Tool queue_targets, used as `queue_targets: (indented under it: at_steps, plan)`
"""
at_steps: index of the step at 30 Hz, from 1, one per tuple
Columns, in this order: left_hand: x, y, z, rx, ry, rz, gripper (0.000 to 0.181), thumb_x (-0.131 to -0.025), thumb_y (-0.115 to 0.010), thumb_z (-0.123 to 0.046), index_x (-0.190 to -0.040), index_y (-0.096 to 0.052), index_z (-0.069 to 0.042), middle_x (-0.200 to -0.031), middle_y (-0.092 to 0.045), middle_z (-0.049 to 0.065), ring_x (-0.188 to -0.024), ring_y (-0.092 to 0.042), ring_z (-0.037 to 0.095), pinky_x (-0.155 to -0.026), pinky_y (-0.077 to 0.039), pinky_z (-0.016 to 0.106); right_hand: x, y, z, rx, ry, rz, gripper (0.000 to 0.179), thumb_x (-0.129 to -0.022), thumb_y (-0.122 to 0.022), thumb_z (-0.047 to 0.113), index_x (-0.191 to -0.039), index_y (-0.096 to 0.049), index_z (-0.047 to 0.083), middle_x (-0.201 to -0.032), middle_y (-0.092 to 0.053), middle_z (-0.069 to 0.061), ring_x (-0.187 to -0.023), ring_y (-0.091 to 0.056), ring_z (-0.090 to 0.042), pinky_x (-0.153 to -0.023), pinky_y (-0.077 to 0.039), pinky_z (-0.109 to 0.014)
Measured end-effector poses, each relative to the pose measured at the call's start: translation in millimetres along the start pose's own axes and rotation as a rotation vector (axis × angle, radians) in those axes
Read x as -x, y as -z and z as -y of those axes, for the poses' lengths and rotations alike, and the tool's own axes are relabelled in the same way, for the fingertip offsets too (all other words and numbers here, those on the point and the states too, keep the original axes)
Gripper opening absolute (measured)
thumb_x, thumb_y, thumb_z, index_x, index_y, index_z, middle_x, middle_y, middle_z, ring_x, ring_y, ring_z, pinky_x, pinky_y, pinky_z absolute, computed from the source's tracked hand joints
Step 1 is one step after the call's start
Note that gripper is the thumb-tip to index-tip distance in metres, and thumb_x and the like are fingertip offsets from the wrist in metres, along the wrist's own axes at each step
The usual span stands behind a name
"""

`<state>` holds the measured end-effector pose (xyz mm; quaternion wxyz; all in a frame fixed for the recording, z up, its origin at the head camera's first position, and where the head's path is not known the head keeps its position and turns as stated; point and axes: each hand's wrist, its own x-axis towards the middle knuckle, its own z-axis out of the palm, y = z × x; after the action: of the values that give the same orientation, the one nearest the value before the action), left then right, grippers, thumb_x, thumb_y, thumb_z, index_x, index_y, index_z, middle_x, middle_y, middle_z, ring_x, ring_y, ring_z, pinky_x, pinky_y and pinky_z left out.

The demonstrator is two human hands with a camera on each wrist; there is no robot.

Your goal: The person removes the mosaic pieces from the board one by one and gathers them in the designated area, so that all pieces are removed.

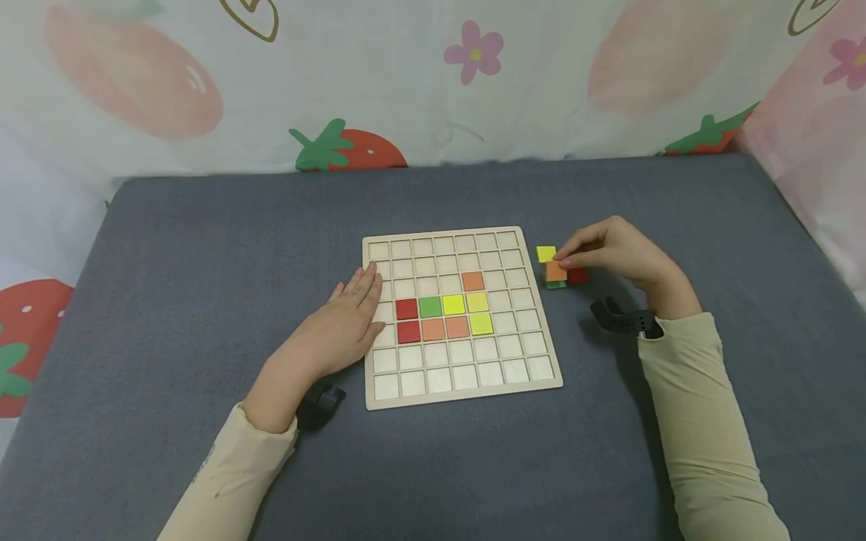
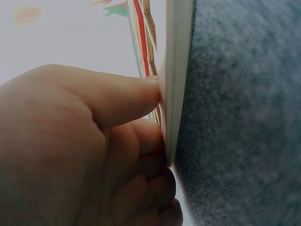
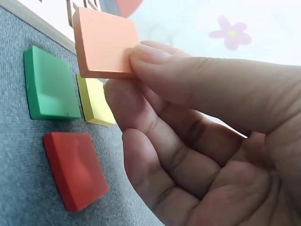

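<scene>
My right hand (image 1: 625,259) pinches an orange square tile (image 3: 106,44) between thumb and fingers, just right of a wooden grid board (image 1: 467,393). Below the held tile, a green tile (image 3: 51,84), a yellow tile (image 3: 96,99) and a red tile (image 3: 77,169) lie on the cloth. My left hand (image 1: 331,330) rests on the board's left edge with its fingers extended; in the left wrist view the thumb (image 2: 127,96) touches that edge. Red, green, yellow and orange tiles fill several cells in the board's middle, including a lone orange tile (image 1: 473,281) one row higher.
Grey cloth (image 1: 223,248) covers the table around the board. A curtain (image 1: 528,98) printed with fruit and flowers hangs along the back edge. Black devices are strapped at both wrists, such as the right wrist device (image 1: 619,317).
</scene>
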<state>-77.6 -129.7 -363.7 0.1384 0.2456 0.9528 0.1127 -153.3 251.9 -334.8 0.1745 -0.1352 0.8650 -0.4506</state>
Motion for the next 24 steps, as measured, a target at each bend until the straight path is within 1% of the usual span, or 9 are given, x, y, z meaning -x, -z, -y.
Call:
queue_targets:
  at_steps: [7, 13, 24]
  plan:
    - [0.3, 0.8, -0.8, -0.002, 0.005, 0.001, 0.064, -0.099, -0.046, -0.023, -0.146, -0.017, 0.009, -0.155, -0.006, 0.021, -0.143, -0.005, 0.032, -0.112, -0.014, 0.048, 1.8, 3, -1, -0.008, -0.004, -0.013, 0.014, -0.086, -0.067, 0.003, -0.097, -0.072, -0.005, -0.092, -0.071, -0.008, -0.084, -0.064, -0.013, -0.076, -0.052, -0.028]
    - [-0.3, 0.7, -1.0, 0.011, 0.01, -0.004, 0.064, -0.099, -0.046, -0.023, -0.146, -0.017, 0.009, -0.155, -0.006, 0.021, -0.143, -0.005, 0.033, -0.112, -0.014, 0.049, 3.2, 6, -4, -0.001, -0.012, -0.023, 0.014, -0.087, -0.067, 0.004, -0.097, -0.073, -0.004, -0.093, -0.071, -0.008, -0.086, -0.064, -0.013, -0.077, -0.052, -0.028]
    - [-0.6, 0.0, 0.0, 0.003, 0.004, 0.003, 0.065, -0.099, -0.046, -0.023, -0.146, -0.016, 0.009, -0.155, -0.005, 0.021, -0.142, -0.005, 0.033, -0.112, -0.014, 0.049, 5.5, 11, -8, 0.022, -0.026, -0.056, 0.015, -0.086, -0.068, 0.005, -0.098, -0.073, -0.004, -0.092, -0.072, -0.005, -0.087, -0.063, -0.009, -0.076, -0.051, -0.025]
